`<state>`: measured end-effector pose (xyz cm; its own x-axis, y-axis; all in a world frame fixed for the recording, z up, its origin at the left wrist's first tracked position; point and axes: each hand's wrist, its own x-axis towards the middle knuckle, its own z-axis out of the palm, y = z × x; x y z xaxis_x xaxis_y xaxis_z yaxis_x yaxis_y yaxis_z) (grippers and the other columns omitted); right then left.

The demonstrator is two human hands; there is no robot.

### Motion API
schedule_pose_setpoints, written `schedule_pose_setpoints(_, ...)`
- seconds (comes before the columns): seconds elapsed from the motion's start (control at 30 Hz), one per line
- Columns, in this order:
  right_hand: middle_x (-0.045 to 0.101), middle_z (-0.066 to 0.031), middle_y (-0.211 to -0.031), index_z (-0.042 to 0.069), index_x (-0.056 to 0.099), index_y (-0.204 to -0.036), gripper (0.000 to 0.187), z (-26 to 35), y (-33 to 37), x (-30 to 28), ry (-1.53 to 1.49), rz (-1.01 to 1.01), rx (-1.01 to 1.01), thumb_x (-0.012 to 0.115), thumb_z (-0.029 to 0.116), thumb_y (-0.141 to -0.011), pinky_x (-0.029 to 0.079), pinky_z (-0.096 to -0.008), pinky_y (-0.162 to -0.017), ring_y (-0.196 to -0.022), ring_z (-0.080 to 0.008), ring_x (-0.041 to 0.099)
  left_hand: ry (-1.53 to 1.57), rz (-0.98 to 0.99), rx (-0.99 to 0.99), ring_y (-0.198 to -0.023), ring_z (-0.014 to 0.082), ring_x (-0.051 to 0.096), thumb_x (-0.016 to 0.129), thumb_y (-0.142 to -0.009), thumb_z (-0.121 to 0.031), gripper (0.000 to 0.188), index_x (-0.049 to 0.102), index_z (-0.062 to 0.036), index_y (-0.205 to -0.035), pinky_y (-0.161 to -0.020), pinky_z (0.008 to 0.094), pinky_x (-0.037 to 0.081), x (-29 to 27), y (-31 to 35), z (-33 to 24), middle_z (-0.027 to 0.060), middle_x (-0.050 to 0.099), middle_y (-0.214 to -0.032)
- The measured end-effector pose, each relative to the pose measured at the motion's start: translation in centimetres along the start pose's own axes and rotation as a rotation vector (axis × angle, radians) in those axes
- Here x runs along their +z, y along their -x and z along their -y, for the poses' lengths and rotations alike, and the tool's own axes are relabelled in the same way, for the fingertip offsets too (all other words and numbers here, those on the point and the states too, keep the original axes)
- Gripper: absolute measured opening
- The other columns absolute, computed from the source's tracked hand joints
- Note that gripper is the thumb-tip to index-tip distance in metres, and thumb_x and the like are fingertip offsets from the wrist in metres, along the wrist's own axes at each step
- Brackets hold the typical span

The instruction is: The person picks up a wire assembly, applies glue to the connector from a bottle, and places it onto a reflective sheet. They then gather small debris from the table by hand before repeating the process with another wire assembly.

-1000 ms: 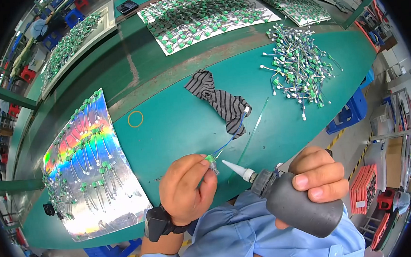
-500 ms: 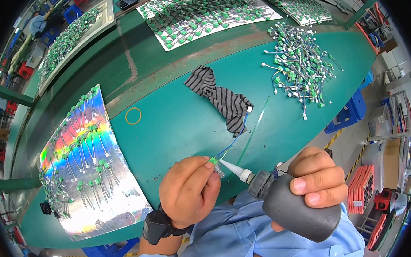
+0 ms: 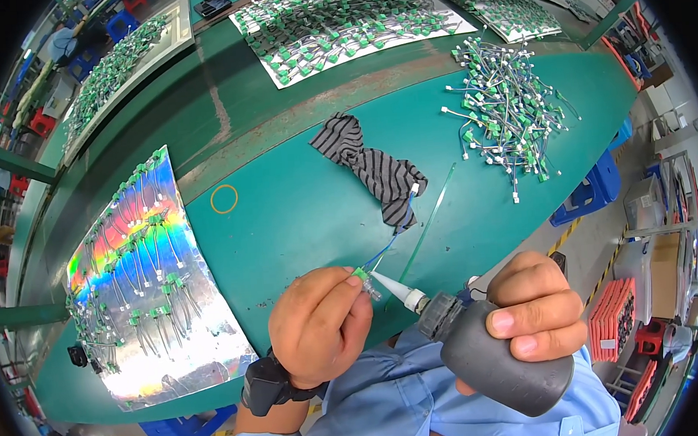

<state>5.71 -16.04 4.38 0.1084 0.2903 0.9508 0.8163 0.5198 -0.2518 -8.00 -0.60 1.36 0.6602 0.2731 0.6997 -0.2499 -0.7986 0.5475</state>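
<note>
Between the thumb and fingers of my left hand (image 3: 317, 320) is a small green connector (image 3: 360, 274) with a clear part below it. Its blue wire lead (image 3: 388, 245) runs up to a white plug resting on the striped grey cloth (image 3: 376, 171). My right hand (image 3: 537, 306) is wrapped round a dark grey squeeze bottle (image 3: 501, 360), held tilted. The white nozzle (image 3: 393, 286) of the bottle points at the connector, its tip at or very close to it. Whether anything comes out of the tip cannot be made out.
A heap of wired connectors (image 3: 510, 104) lies at the right on the green table. To the left, a shiny silver sheet (image 3: 162, 365) bears rows of them. A yellow rubber band (image 3: 224, 199) and a green strip (image 3: 431, 217) lie between. Behind, a loaded white board (image 3: 281, 80) stands.
The bottle has shifted slightly to the left and down with my right hand. My left hand stays nearly still, and the lead's white plug has swung a little to the left.
</note>
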Motion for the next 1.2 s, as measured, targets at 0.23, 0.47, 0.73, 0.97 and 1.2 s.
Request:
schedule_pose_setpoints(0.23,0.066,-0.0107,-0.087,0.004,0.059,-0.085,0.012,0.06,-0.19,0.00,-0.011,-0.061,-0.015,0.063,0.002,-0.074,0.036,-0.0235,-0.039,-0.052,-0.0160,0.053,-0.006,0.006,0.010,-0.072,0.0265,0.063,0.069,-0.067,0.006,0.031,0.059,-0.0013,-0.096,-0.057,0.0326,0.051,-0.08,-0.01,-0.07,0.0130,0.062,-0.090)
schedule_pose_setpoints(0.47,0.066,-0.0105,-0.087,0.004,0.060,-0.082,0.010,0.12,-0.17,-0.25,-0.031,-0.044,-0.007,0.062,0.001,-0.073,0.035,-0.0239,-0.039,-0.052,-0.0159,0.053,-0.004,0.022,-0.002,-0.072,0.0263,0.063,0.070,-0.067,0.006,0.032,0.059,-0.0021,-0.096,-0.058,0.0332,0.052,-0.12,-0.03,-0.15,0.0127,0.062,-0.090)
schedule_pose_setpoints(0.73,0.066,-0.0101,-0.088,0.004,0.060,-0.082,0.009,0.11,0.07,-0.20,-0.026,-0.061,-0.002,0.062,0.001,-0.074,0.035,-0.0237,-0.039,-0.053,-0.0158,0.053,0.005,0.089,-0.022,-0.077,0.0288,0.061,0.063,-0.070,0.010,0.036,0.054,-0.0019,-0.103,-0.065,0.0339,0.050,-0.40,0.07,-0.34,0.0168,0.061,-0.093)
schedule_pose_setpoints(0.97,0.066,-0.0100,-0.089,0.004,0.059,-0.085,0.011,-0.13,0.15,0.00,-0.022,-0.073,-0.008,0.061,0.001,-0.075,0.036,-0.0240,-0.039,-0.053,-0.0159,0.053,-0.004,0.100,-0.034,-0.078,0.0284,0.061,0.063,-0.070,0.010,0.035,0.054,-0.0018,-0.102,-0.066,0.0334,0.050,-0.39,0.03,-0.35,0.0167,0.061,-0.092)
schedule_pose_setpoints(1.2,0.066,-0.0106,-0.090,0.004,0.059,-0.086,0.011,-0.15,0.29,-0.23,-0.028,-0.057,-0.011,0.061,0.001,-0.076,0.037,-0.0240,-0.039,-0.054,-0.0161,0.054,-0.009,0.041,-0.015,-0.072,0.0261,0.063,0.068,-0.066,0.008,0.035,0.058,-0.0015,-0.097,-0.059,0.0327,0.052,-0.13,-0.08,-0.06,0.0133,0.061,-0.092)
